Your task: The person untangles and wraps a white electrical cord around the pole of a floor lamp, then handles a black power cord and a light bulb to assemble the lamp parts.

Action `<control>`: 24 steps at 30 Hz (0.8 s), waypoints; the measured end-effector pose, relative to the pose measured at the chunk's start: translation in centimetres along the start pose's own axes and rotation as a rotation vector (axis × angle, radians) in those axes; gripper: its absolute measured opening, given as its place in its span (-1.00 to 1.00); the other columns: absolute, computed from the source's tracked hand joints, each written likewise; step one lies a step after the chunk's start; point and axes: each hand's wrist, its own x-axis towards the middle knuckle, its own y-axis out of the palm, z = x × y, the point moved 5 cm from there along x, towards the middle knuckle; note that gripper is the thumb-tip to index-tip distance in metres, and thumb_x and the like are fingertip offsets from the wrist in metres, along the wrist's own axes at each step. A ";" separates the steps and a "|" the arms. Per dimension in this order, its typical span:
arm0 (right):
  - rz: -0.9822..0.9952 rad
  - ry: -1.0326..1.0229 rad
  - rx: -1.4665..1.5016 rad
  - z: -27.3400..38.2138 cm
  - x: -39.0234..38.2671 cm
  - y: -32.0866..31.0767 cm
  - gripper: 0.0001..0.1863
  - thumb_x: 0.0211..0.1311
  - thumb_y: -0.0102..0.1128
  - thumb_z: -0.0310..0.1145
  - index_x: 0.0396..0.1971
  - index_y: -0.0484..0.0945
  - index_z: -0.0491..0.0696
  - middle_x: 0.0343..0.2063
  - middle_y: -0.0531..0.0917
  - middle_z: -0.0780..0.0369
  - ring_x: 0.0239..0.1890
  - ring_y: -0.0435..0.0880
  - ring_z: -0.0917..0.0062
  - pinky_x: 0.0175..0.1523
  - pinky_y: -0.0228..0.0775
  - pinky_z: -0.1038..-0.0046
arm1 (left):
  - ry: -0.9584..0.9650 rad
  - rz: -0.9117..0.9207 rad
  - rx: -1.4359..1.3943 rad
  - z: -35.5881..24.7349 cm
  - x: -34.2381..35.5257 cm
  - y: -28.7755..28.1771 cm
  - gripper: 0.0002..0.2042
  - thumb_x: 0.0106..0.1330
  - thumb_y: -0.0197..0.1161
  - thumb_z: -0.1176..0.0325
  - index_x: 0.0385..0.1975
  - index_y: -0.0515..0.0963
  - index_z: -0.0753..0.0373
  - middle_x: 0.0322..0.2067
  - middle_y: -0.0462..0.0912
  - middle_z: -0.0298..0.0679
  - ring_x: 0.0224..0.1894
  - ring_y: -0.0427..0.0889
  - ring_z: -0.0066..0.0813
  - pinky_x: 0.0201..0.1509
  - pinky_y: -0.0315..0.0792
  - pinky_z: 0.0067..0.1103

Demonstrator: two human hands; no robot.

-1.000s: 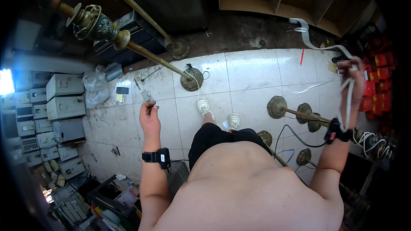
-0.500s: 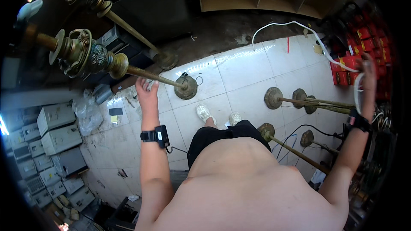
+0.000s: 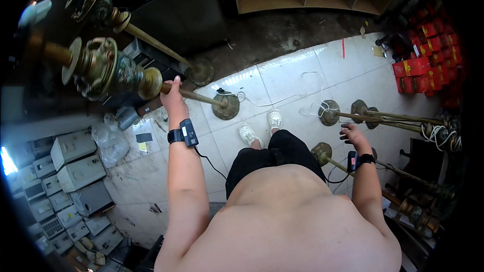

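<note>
My left hand (image 3: 174,102) is closed around the pole of an ornate bronze-coloured floor lamp (image 3: 101,68). Its round base (image 3: 225,107) rests on the tiles, and its top runs out of clear sight at the upper left. My right hand (image 3: 354,137) hovers with fingers apart and nothing in it, close to several lamp poles lying toward the right. A thin white cord (image 3: 272,105) trails over the floor from the held lamp's base toward another round base (image 3: 329,113). A second ornate lamp (image 3: 103,11) stands behind the first.
Red boxes (image 3: 418,70) are stacked at the right. Grey-white machine cases (image 3: 75,146) pile up at the left, beside a clear plastic bag (image 3: 109,141). Wooden shelving (image 3: 272,2) and a dark cabinet (image 3: 176,15) line the far side. A coiled white cord (image 3: 441,136) hangs on the right-hand lamps.
My right hand has come down and inward from the far right, letting go of the white cord, which now lies on the floor. My left hand has taken hold of the lamp pole.
</note>
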 end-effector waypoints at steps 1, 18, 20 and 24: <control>0.010 -0.018 0.025 0.5 0.4 0.8 -0.55 0.31 0.15 -0.16 0.13 0.44 -0.03 -0.18 0.68 0.21 -0.23 0.70 0.42 -0.18 0.46 0.34 | -0.022 -0.023 -0.071 -0.1 -0.1 0.1 -0.83 0.20 0.41 0.47 -0.43 0.48 0.18 -0.41 0.50 -0.39 -0.33 0.48 -0.54 -0.10 0.36 -0.55; 0.476 -0.531 -0.310 23.9 11.5 18.7 -0.56 0.16 0.27 -0.22 0.00 0.54 -0.14 -0.35 0.68 0.14 -0.29 0.66 0.45 -0.14 0.52 0.41 | 0.263 0.478 -0.086 -35.5 -17.4 1.1 -0.90 0.28 0.10 0.36 -0.43 0.35 0.17 -0.54 0.37 -0.27 -0.35 0.39 -0.38 0.04 0.23 -0.39; 0.605 -0.633 -0.434 25.5 11.4 24.3 -0.44 0.09 0.34 -0.15 0.07 0.52 -0.11 -0.28 0.67 0.12 -0.17 0.65 0.37 -0.06 0.49 0.38 | 0.296 0.442 -0.052 -40.6 -21.0 1.8 -0.85 0.23 0.18 0.36 -0.45 0.33 0.13 -0.56 0.35 -0.35 -0.41 0.33 -0.47 -0.03 0.18 -0.47; 0.605 -0.962 -0.769 26.0 10.9 31.5 -0.23 -0.08 0.45 -0.09 0.17 0.45 -0.12 -0.11 0.64 -0.02 0.00 0.60 0.08 0.16 0.42 0.26 | 0.388 0.330 0.002 -48.6 -24.6 3.5 -0.78 0.11 0.18 0.49 -0.56 0.23 0.12 -0.63 0.28 -0.39 -0.51 0.28 -0.55 -0.11 0.17 -0.57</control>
